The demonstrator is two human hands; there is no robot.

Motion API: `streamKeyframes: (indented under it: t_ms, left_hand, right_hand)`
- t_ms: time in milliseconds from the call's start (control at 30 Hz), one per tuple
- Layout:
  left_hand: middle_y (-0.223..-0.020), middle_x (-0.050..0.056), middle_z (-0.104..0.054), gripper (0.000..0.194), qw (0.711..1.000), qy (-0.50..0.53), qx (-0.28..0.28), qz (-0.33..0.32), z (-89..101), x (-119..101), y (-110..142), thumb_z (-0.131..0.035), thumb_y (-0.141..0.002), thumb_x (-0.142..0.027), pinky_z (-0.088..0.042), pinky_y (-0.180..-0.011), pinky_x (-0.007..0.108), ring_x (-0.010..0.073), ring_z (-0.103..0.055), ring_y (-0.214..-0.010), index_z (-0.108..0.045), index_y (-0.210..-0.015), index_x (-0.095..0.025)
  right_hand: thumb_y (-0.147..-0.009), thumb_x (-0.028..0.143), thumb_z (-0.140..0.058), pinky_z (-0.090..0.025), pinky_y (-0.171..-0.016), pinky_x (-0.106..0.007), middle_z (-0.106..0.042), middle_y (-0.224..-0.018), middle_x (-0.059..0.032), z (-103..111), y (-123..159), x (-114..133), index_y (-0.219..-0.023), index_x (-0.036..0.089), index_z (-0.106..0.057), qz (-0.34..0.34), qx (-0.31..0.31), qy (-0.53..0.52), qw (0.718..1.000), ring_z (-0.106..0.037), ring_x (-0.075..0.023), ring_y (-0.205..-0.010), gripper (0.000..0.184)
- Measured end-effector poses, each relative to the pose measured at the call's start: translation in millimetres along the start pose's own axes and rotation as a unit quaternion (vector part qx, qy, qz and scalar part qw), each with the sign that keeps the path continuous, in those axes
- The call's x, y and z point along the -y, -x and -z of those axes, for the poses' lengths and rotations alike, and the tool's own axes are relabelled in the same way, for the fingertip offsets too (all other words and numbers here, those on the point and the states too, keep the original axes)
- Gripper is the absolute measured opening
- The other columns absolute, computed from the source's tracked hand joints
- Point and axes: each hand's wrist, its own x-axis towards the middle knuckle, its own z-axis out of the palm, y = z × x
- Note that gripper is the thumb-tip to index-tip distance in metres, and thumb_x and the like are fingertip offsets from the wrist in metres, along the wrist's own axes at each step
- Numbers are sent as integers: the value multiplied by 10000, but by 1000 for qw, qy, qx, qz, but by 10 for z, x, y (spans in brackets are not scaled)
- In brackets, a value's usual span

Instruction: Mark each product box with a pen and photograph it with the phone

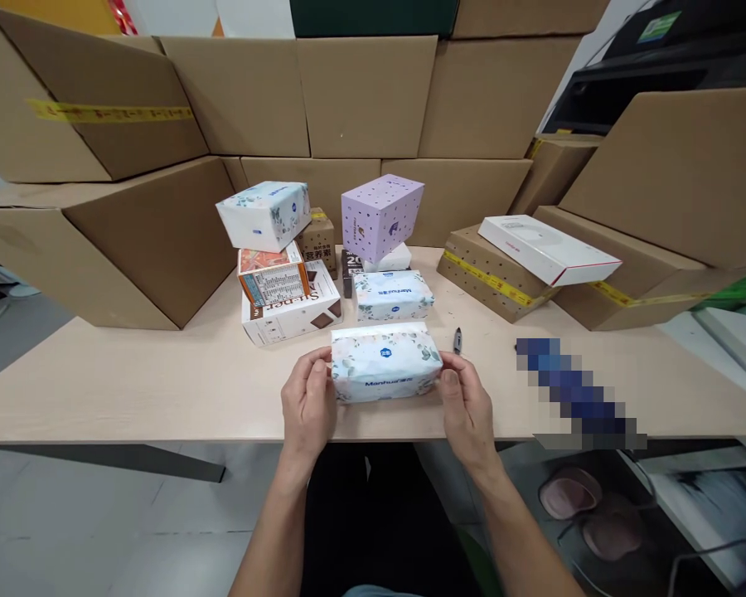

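A pack of tissues (385,365), white and pale blue with a leaf print and "Manhua" lettering, is held near the front edge of the table. My left hand (309,398) grips its left end, thumb on the near side. At the right end, my right hand (467,402) grips it the same way. Just behind stands a second, similar tissue pack (394,296). A third tissue pack (267,214) lies tilted on top of a stack at the left, above an orange-topped box (273,274) and a white and brown box (295,311).
A purple dotted box (380,217) rests on smaller boxes at the back. A small dark pen-like object (457,340) lies right of the tissues. At the right, a flat white box (547,249) sits on a taped carton (494,274). Large cardboard boxes (366,99) wall the back.
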Motion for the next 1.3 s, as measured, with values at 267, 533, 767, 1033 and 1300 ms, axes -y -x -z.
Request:
streamKeyframes:
  t_ms: [267,533,767,1033,1300]
  left_hand:
    - [-1285,98,-679,456,993,-34,49,-101,34,-49,11,-420,-1018,-505,-499,-1009,388,256,-610,-1216,-701,-1240,-223]
    - [-1253,138,-678,434,988,129,39,-71,-4,-14,29,-527,-963,-556,-535,-988,415,280,-632,-1210,-731,-979,-173]
    - [-1048,94,-684,461,996,46,38,-61,27,7,1,-422,-1006,-521,-521,-891,354,236,-651,-1043,-651,-786,-187]
    - [-1107,88,-683,376,994,-66,71,-48,-7,-113,-23,-478,-988,-507,-507,-832,321,214,-647,-997,-652,-877,-192]
    - [-1186,119,-669,480,997,-16,63,-32,0,-58,-26,-413,-1020,-520,-538,-914,367,263,-609,-1208,-733,-908,-179]
  right_hand:
    - [-1013,460,-465,-567,-875,-381,-666,-1275,-106,14,33,-1,-1253,247,-624,75,-4,-15,997,-652,-256,-1134,358]
    - [-1007,453,-483,-550,-925,-419,-663,-1292,-129,5,61,-50,-1031,224,-637,84,-48,-64,993,-629,-275,-1216,277]
    - [-1015,440,-459,-543,-893,-402,-688,-1122,-93,-14,68,-64,-1052,239,-639,72,-88,-76,991,-649,-252,-1105,272]
    - [-999,477,-476,-562,-836,-385,-717,-1099,-89,-20,34,-37,-1052,233,-662,60,-80,-28,995,-677,-250,-1034,312]
    - [-1011,500,-457,-580,-884,-402,-690,-1306,-94,11,51,29,-1341,267,-642,31,-47,-2,998,-657,-282,-1180,444]
